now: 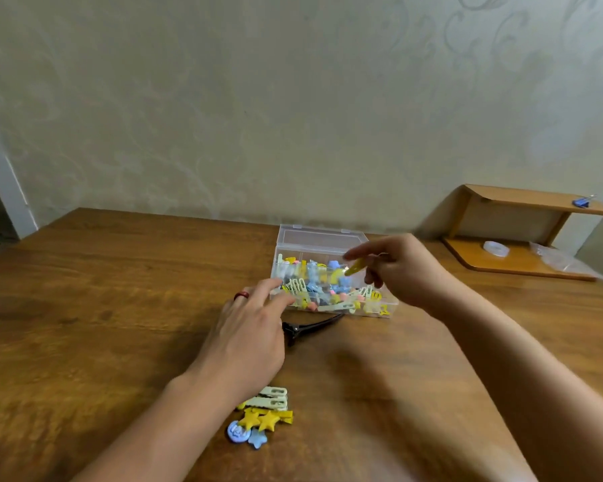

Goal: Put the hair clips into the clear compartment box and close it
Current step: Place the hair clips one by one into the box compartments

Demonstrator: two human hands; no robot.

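Observation:
The clear compartment box (387,309) stands open in the middle of the wooden table, its lid (319,240) tipped back, with several coloured hair clips inside. My right hand (402,269) hovers over the box's right side and pinches a yellow hair clip (355,266). My left hand (255,328), with a red ring, lies with straight fingers touching the box's near left corner. A black hair clip (314,328) lies on the table just in front of the box. A small pile of loose clips (263,415), pale green, yellow stars and blue, sits near my left forearm.
The wooden table (101,307) runs up to a patterned wall. At the back right stands a small wooden shelf (523,234) with a roll of clear tape (496,248), a plastic bag (557,259) and a blue clip (582,202) on top.

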